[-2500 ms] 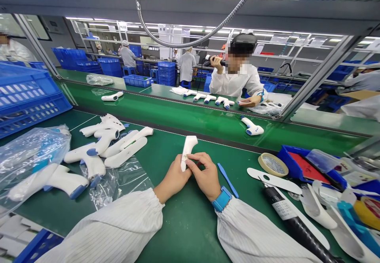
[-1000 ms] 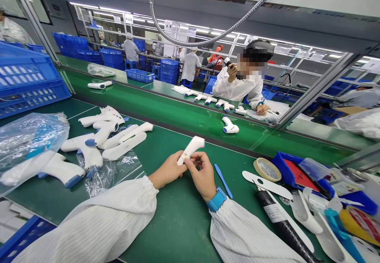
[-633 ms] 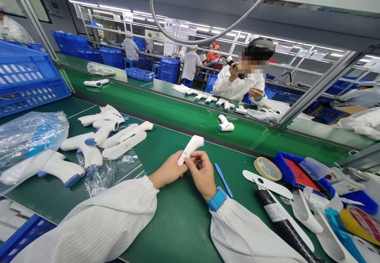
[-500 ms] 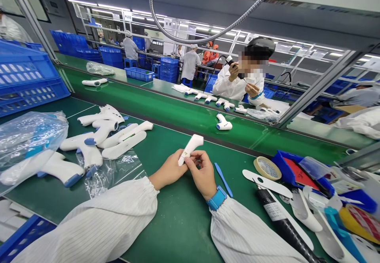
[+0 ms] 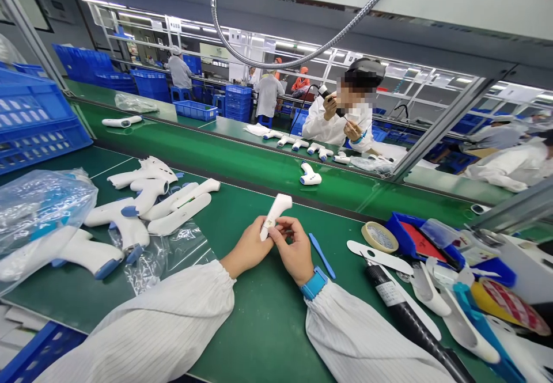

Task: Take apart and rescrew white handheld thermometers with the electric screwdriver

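Note:
A small white plastic housing (image 5: 279,205), like a part of a gun-shaped thermometer, is held up over the green table between my two hands. My left hand (image 5: 249,246) is closed around its lower end from the left. From the right, my right hand (image 5: 296,249) pinches at the same lower end, thumb against a small yellowish marking; whatever lies under the fingertips is hidden. A blue plastic pry stick (image 5: 322,256) lies just right of my right hand. Left of my hands, several white gun-shaped thermometers (image 5: 127,222) with blue ends are piled beside clear plastic bags (image 5: 149,262).
A black electric screwdriver (image 5: 395,299) lies at right among white shells (image 5: 469,325), a tape roll (image 5: 380,237) and a blue bin (image 5: 400,227). Blue crates (image 5: 41,118) stand at left. Across the green belt (image 5: 216,158) a co-worker (image 5: 341,112) handles parts.
The view has shifted slightly, so the background sits further left. My hands keep the same hold on the white housing, with hardly any finger movement.

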`<state>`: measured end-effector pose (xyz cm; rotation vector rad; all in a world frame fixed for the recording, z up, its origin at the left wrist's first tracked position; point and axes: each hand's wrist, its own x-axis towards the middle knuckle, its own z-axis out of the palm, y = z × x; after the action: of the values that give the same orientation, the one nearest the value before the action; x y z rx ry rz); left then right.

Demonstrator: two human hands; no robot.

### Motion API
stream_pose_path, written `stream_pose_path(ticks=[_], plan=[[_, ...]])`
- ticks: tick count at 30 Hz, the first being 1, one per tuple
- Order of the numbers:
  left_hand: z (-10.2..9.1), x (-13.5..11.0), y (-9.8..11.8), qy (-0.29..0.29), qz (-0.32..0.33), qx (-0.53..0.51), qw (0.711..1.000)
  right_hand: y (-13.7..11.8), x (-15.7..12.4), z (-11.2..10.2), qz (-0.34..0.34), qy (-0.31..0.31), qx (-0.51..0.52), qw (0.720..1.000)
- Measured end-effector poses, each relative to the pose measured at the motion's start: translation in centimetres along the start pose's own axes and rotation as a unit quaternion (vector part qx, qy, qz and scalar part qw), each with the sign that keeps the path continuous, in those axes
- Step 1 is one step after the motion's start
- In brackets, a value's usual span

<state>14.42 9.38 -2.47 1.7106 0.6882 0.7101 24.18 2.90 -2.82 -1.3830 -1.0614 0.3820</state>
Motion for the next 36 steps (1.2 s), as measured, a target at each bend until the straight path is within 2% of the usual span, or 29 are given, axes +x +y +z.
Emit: stream_pose_path(ticks=[7, 15, 23, 36], plan=[[0.7, -0.8, 0.5, -0.032, 0.020, -0.037, 0.999, -0.7, -1.4, -0.5, -0.005, 0.036, -0.020, 0.999], [1.5, -2.1, 0.9, -0.073, 0.006, -0.044, 0.996, -1.4, -3.2, -1.2, 0.007, 0.075, -0.047, 0.996], [1.6, -2.1, 0.8, -0.076, -0.021, -0.042, 0.996, -1.2, -2.9, -1.5, 0.025, 0.055, -0.034, 0.998], [1.7, -2.1, 0.8, -0.084, -0.018, -0.030, 0.996, -1.5, -2.6, -2.0, 0.069, 0.030, 0.036, 0.996]])
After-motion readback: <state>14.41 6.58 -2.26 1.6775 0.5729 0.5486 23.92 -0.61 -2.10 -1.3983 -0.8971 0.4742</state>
